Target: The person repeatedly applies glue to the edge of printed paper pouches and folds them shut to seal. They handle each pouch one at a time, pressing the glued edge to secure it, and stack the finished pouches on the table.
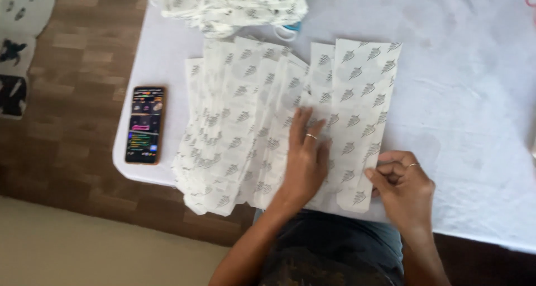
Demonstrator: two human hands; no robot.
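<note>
1. Paper bags [240,124], long narrow white ones w/ a small grey leaf-ish print repeated all over, fanned out overlapping across the white worktop [469,96]. Fan runs from the left edge to about the middle, bottoms hanging a bit over the near edge.
2. Rightmost bag [365,96] lies on top of the fan's right end, flat, long side pointing away from the person, tilted slightly. Cleanest one to see, whole front showing.
3. Left hand [307,157] is pressed flat on the overlapping bags just left of that rightmost bag, fingers [304,127] spread fairly wide, holding nothing, just palm down on paper. Ring on one finger.
4. Right hand [402,188] is at the lower right corner of the rightmost bag, fingers curled in narrow & pinching the bag's edge near the bottom. Ring here too.
5. More of the same printed stuff in a crumpled heap [234,4] at the far side of the worktop, touching the top of the fan. Something small & blue [291,28] pokes out under it, can't tell what.
6. Phone [144,124] w/ orange-ish case, screen lit & colourful, lies flat near the left edge of the worktop, just beside the fan but not touching.
7. Wood-pattern floor [72,96] to the left, w/ a white sheet w/ dark shapes [19,34] in the corner of the frame. Nothing sits between either hand & the bags.
</note>
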